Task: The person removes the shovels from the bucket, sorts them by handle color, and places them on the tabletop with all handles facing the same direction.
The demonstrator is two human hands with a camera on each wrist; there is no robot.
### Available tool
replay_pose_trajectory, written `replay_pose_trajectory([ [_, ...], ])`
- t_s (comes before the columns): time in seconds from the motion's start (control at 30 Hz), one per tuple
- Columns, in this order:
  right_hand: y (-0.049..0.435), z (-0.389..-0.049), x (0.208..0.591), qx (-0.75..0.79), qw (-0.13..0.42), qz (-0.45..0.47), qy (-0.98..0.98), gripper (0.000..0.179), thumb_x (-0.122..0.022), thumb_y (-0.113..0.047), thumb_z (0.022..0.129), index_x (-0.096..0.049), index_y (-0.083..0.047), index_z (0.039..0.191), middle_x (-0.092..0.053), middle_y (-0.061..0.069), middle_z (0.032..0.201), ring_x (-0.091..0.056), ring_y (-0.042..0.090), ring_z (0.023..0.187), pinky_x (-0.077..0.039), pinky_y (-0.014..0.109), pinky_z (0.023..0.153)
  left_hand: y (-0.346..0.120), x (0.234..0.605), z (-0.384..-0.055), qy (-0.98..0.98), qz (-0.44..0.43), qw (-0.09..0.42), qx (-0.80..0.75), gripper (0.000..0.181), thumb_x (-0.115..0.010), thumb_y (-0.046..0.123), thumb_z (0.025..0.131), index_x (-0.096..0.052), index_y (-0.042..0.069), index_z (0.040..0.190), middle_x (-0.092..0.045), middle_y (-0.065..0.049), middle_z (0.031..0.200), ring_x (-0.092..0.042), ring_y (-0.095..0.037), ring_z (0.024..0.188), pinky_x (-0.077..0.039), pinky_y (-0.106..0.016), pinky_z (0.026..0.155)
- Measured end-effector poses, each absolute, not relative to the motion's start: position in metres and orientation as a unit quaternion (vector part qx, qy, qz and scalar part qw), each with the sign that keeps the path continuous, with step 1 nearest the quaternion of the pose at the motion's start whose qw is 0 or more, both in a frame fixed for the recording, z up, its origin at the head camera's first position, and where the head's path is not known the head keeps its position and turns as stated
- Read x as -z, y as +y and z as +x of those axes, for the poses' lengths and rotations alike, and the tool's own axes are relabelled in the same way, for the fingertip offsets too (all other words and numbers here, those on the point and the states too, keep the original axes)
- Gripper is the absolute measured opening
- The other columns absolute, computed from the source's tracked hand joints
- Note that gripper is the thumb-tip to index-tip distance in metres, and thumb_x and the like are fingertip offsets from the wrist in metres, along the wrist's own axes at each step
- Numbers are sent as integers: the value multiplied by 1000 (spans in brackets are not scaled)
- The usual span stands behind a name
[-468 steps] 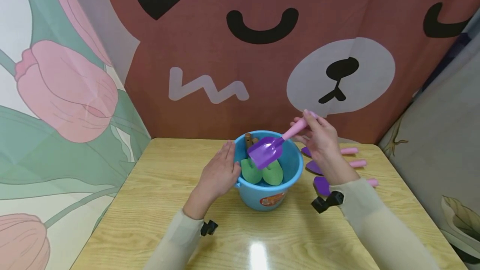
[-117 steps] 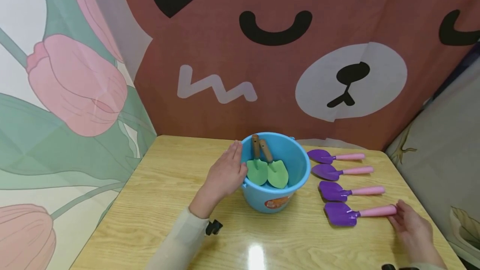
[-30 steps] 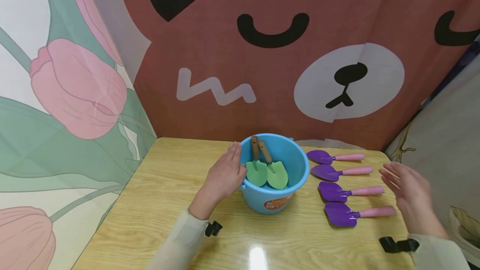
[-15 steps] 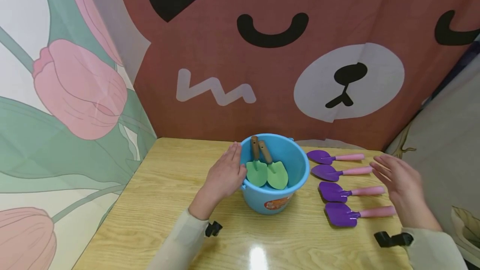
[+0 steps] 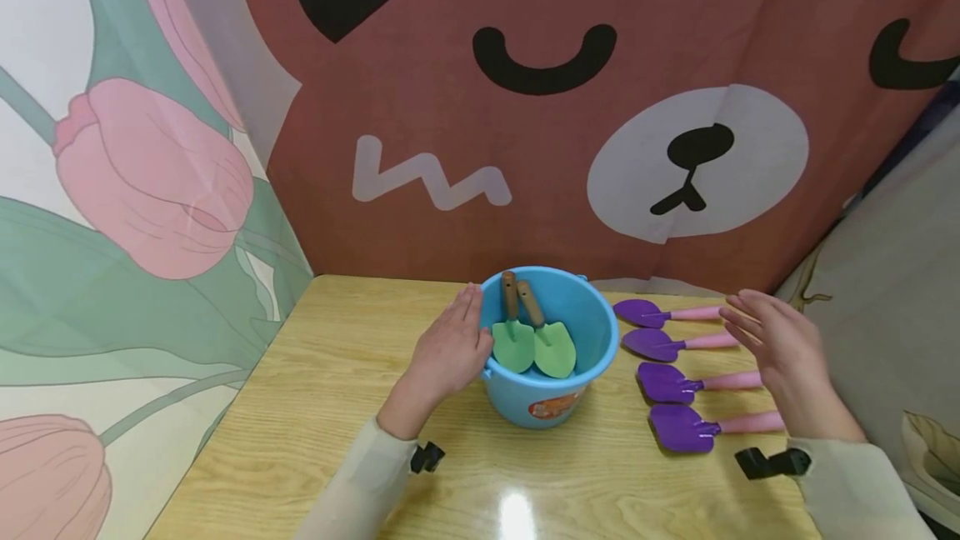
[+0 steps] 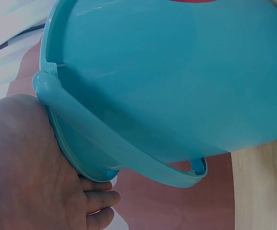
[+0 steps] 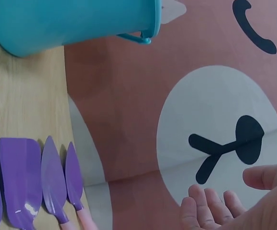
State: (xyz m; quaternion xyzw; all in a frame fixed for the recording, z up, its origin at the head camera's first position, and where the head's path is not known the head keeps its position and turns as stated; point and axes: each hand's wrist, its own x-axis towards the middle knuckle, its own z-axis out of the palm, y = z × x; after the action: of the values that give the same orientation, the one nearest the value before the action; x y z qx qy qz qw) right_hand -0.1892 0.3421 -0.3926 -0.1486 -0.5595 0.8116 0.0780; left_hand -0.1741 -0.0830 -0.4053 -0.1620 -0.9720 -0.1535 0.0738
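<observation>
A light blue bucket (image 5: 502, 397) stands upright on the table. My left hand (image 5: 444, 350) rests with straight fingers against its left rim; the left wrist view shows the palm by the rim and the lowered bucket handle (image 6: 124, 152). Inside lean two green toy shovels, one darker (image 5: 513, 348) and one lighter (image 5: 556, 351), brown handles up. My right hand (image 5: 783, 352) hovers, holding nothing, with fingers slightly bent, around the pink handle ends of several purple toy shovels (image 5: 681, 430). Those lie in a row right of the bucket, blades toward it, two broad ones nearer and two pointed ones farther back.
The wooden table (image 5: 360, 440) ends at the back against a brown cloth (image 5: 420, 240) with a bear print. A flower-print cloth (image 5: 150, 190) hangs at the left, and a grey one (image 5: 892, 290) at the right.
Earlier my right hand held a purple shovel over the bucket; that row now lies on the table. Lately the right hand has moved leftward and back over the handles. The left hand stays.
</observation>
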Motion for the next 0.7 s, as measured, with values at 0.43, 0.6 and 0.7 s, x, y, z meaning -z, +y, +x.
replay_pose_trajectory([
  [0.43, 324, -199, 378, -815, 67, -122, -562, 28, -82, -24, 86, -67, -16, 108, -76, -7, 92, -75, 11, 82, -61, 24, 72, -83, 405, -174, -972, -162, 74, 150, 65, -31, 34, 106, -22, -2, 159, -21, -15, 167, -18, -28, 155, -22, -42, 125],
  [0.6, 317, -202, 374, -817, 59, -110, -563, 26, -82, -24, 86, -68, -17, 107, -76, -8, 92, -74, 11, 83, -61, 23, 72, -83, 405, -174, -973, -161, 72, 150, 65, -31, 35, 106, -22, -2, 159, -20, -14, 168, -16, -26, 156, -22, -41, 125],
  [0.7, 312, -203, 370, -815, 52, -95, -569, 24, -80, -25, 88, -68, -17, 107, -76, -8, 91, -74, 10, 84, -60, 22, 74, -83, 405, -174, -973, -160, 70, 150, 66, -31, 35, 106, -22, -1, 159, -19, -14, 168, -15, -25, 156, -21, -41, 125],
])
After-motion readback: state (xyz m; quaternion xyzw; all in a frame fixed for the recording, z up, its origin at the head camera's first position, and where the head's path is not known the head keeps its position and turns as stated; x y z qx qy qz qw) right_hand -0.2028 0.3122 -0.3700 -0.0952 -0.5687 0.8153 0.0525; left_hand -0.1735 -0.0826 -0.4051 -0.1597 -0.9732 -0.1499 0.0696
